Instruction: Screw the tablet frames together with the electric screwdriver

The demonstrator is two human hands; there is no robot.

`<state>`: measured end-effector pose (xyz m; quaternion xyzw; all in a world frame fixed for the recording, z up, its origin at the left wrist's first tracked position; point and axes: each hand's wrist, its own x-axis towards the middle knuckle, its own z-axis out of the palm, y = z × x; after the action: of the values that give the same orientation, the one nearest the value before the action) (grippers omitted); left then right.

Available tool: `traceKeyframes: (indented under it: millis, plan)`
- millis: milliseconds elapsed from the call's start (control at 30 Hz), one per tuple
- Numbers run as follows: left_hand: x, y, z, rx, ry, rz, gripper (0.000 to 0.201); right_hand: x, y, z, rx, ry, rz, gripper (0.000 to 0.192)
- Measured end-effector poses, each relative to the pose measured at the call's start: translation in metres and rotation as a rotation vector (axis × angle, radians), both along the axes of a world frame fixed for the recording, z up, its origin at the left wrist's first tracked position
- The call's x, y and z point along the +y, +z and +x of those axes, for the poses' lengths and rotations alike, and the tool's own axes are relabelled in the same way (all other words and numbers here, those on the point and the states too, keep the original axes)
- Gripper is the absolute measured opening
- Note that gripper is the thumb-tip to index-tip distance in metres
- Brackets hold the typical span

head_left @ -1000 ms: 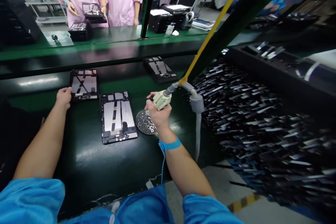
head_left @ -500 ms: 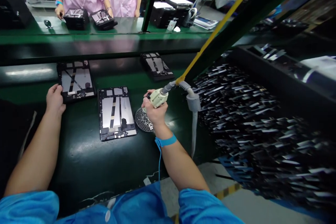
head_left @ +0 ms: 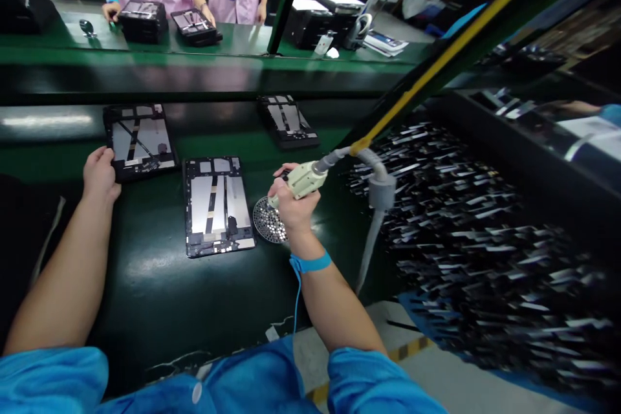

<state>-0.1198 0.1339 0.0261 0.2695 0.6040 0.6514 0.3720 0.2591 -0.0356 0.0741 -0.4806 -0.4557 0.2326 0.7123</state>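
Toward the far left corner of the green workbench (head_left: 160, 310), one open tablet unit, the left unit (head_left: 150, 139), lies with its left edge pinched between the thumb and fingers of the left hand (head_left: 99, 174). Nearer the front edge and to its right lies the middle unit (head_left: 218, 204), flat and untouched; by the far edge, right of centre, lies the far unit (head_left: 286, 119). The right hand (head_left: 297, 207) is closed firmly around a pale corded tool (head_left: 308, 180), its lower end over the perforated metal disc (head_left: 269, 220) just right of the middle unit; whether it makes contact cannot be told. As to progress: all three units have their interiors exposed, so the uncovered stage is judged complete and the closed stage outstanding on each. The tool stands clear of every unit, which suggests an interval between operations rather than one under way. Whether any fasteners are seated is too small to determine. As to condition: the middle unit shows a dark frame, a smooth pale panel, two dark strips running lengthwise, and a small black block at the near end. On the left unit, one thin strip crosses the panel diagonally and appears unsecured. No breakage is discernible at this resolution.
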Motion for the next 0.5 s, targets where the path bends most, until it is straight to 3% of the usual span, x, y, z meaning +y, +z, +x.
traceKeyframes:
  millis: [100, 200, 333, 500]
  plan:
    - [0.004, -0.005, -0.001, -0.016, 0.007, 0.017, 0.020, -0.012, 0.015, -0.013, 0.031, 0.022, 0.051, 0.022]
    - [0.009, -0.012, -0.005, -0.031, 0.000, 0.029, 0.019, -0.030, 0.023, -0.039, 0.058, 0.168, 0.063, 0.023]
    - [0.015, -0.023, -0.010, -0.046, -0.010, 0.050, 0.018, -0.047, 0.019, -0.073, 0.041, 0.410, 0.034, 0.029]
    - [0.020, -0.034, -0.013, -0.056, -0.013, 0.100, 0.018, -0.053, 0.012, -0.087, 0.005, 0.508, 0.003, 0.028]
